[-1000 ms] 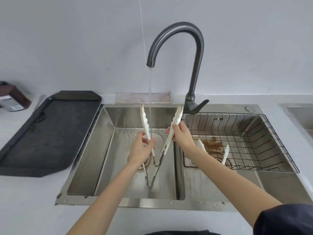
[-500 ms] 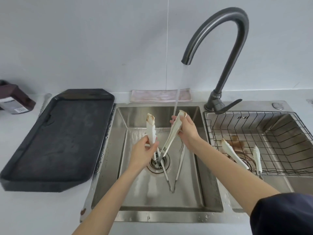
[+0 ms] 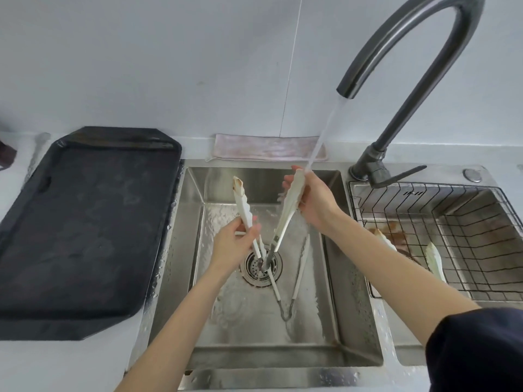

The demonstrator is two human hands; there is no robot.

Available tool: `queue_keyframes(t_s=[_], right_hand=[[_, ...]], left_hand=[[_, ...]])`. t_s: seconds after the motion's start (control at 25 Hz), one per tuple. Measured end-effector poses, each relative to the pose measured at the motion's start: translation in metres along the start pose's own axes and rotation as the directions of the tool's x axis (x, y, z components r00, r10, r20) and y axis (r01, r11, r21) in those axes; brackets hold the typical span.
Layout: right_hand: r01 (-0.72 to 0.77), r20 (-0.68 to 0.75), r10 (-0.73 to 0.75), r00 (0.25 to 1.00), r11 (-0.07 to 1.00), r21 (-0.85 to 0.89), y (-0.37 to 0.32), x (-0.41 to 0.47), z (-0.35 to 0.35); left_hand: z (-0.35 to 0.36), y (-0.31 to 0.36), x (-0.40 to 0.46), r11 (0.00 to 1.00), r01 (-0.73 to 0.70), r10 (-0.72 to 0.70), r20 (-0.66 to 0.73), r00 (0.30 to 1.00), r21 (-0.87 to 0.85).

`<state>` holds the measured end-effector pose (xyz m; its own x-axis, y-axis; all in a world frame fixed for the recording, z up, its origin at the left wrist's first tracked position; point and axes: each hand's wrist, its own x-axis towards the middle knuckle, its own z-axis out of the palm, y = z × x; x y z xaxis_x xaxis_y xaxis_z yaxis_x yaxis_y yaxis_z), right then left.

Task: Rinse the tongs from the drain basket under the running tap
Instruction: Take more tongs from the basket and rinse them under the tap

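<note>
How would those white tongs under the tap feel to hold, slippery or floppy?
Probably slippery: water runs over the tongs. Likely stiff yet springy: the arms stay straight in a V from the hinge. Seemingly light, since the left hand and right hand hold them by the fingers.

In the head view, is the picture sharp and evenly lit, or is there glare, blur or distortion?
Head view: soft, even light with faint shadows; the wide lens bends the faucet and the black tray; mild glare on the wet sink rim; the water stream is slightly blurred, while the tongs stay fairly sharp.
</note>
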<state>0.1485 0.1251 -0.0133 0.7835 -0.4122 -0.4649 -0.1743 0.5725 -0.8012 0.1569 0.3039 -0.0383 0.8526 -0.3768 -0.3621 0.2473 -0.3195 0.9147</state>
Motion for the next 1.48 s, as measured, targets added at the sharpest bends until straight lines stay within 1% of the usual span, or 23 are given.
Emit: queue_keyframes(t_s=[0.08, 0.16, 0.32, 0.4, 0.48, 0.52, 0.64, 0.72, 0.84, 0.92, 1.2, 1.32, 1.4, 1.48], right_hand=[[-0.011, -0.017, 0.012, 1.000, 0.999, 0.042, -0.005, 0.000, 0.000], [-0.028, -0.033, 0.031, 0.999, 0.997, 0.071, -0.012, -0.002, 0.003], [-0.073, -0.022, 0.074, 0.997, 0.997, 0.040, -0.026, -0.005, 0.006], [-0.079, 0.020, 0.077, 0.997, 0.992, 0.097, -0.030, -0.007, 0.006], [-0.067, 0.103, 0.047, 0.994, 0.977, 0.202, -0.031, -0.009, 0.003], [-0.059, 0.152, 0.025, 0.988, 0.973, 0.223, -0.030, -0.010, 0.001], [-0.056, 0.283, -0.010, 0.959, 0.973, 0.226, -0.031, -0.013, -0.004], [-0.070, 0.288, 0.003, 0.958, 0.973, 0.222, -0.033, -0.013, -0.003], [-0.049, 0.181, 0.026, 0.983, 0.991, 0.121, -0.039, -0.015, 0.001], [-0.013, 0.131, 0.002, 0.991, 0.996, 0.083, -0.040, -0.017, 0.001], [-0.014, 0.128, 0.031, 0.991, 0.991, -0.132, -0.027, -0.038, -0.007], [0.069, 0.081, -0.044, 0.996, 0.935, -0.348, -0.035, -0.049, -0.012], [0.114, 0.065, -0.096, 0.993, 0.900, -0.421, -0.041, -0.057, -0.013], [0.155, 0.052, -0.149, 0.987, 0.863, -0.480, -0.045, -0.064, -0.012]], left_hand=[[0.004, 0.004, -0.003, 0.996, 0.033, -0.031, 0.025, 0.999, -0.083], [0.008, 0.007, -0.006, 0.991, 0.058, -0.052, 0.054, 0.997, -0.118], [0.013, 0.009, -0.011, 0.974, 0.091, -0.078, 0.067, 0.995, -0.207], [0.012, 0.010, -0.011, 0.960, 0.094, -0.078, 0.072, 0.994, -0.264], [0.009, 0.014, -0.010, 0.949, 0.100, -0.084, 0.066, 0.994, -0.299], [0.007, 0.016, -0.010, 0.944, 0.107, -0.092, 0.062, 0.994, -0.312], [0.004, 0.019, -0.008, 0.939, 0.135, -0.116, 0.079, 0.990, -0.317], [0.005, 0.020, -0.007, 0.936, 0.143, -0.118, 0.096, 0.988, -0.323], [0.009, 0.023, -0.006, 0.941, 0.134, -0.107, 0.103, 0.989, -0.312], [0.014, 0.023, -0.006, 0.946, 0.132, -0.104, 0.109, 0.989, -0.295], [0.031, 0.039, 0.010, 0.932, 0.192, -0.123, 0.230, 0.965, -0.308], [0.042, 0.041, 0.013, 0.913, 0.252, -0.145, 0.323, 0.935, -0.321], [0.051, 0.041, 0.013, 0.882, 0.301, -0.157, 0.375, 0.914, -0.363], [0.061, 0.041, 0.014, 0.874, 0.323, -0.166, 0.401, 0.901, -0.364]])
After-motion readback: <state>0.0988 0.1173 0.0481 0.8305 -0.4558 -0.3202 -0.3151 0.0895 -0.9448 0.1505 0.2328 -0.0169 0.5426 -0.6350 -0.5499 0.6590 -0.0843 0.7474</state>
